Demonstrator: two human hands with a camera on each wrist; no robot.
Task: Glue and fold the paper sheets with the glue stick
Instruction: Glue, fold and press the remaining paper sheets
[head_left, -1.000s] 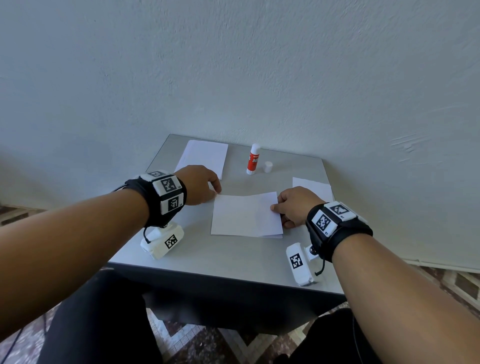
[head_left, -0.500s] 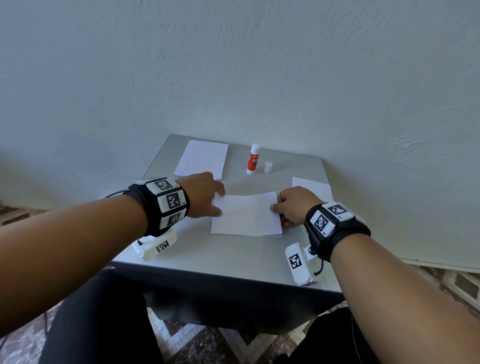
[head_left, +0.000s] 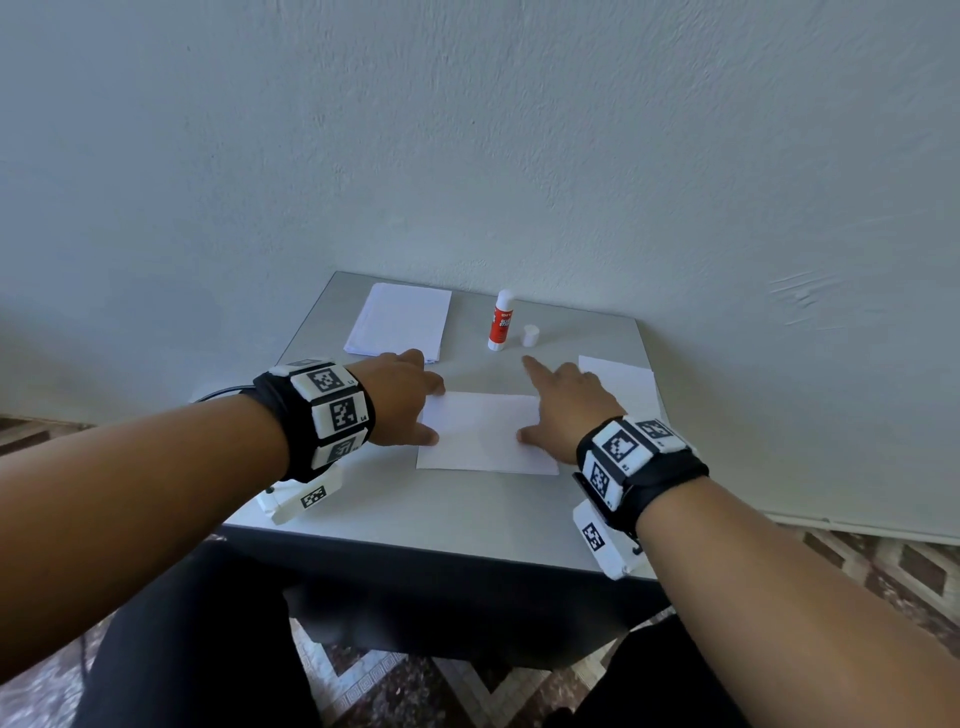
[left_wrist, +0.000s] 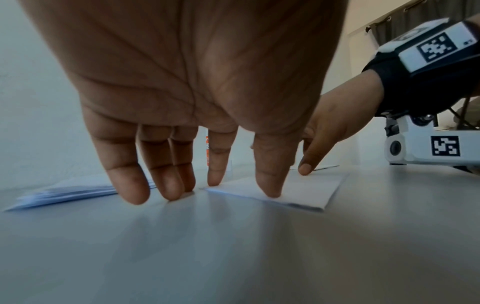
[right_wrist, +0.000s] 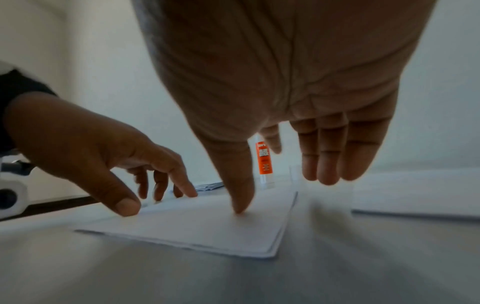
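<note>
White folded paper sheet (head_left: 485, 436) lies mid-table (head_left: 395, 514); left hand (head_left: 402, 397) at nine o'clock and right hand (head_left: 563, 402) at three press it with straight, spread fingers, gripping nothing. Uncapped glue stick (head_left: 502, 327) stands upright at twelve o'clock.

Folded sheet (head_left: 485, 439): white, lying flat near the front middle of the table (head_left: 415, 514), doubled over so two layers show along its right edge; one thumb tip rests on each side of it.
Paper stack (head_left: 397, 322): white sheets, flat, at the back left, edges slightly fanned.
Single sheet (head_left: 621, 382): white, flat, at the right edge.
Glue stick (head_left: 502, 327): white tube with an orange-red label, standing upright at the back middle, uncapped.
Cap (head_left: 530, 335): small, white, upright, just right of the stick.
</note>
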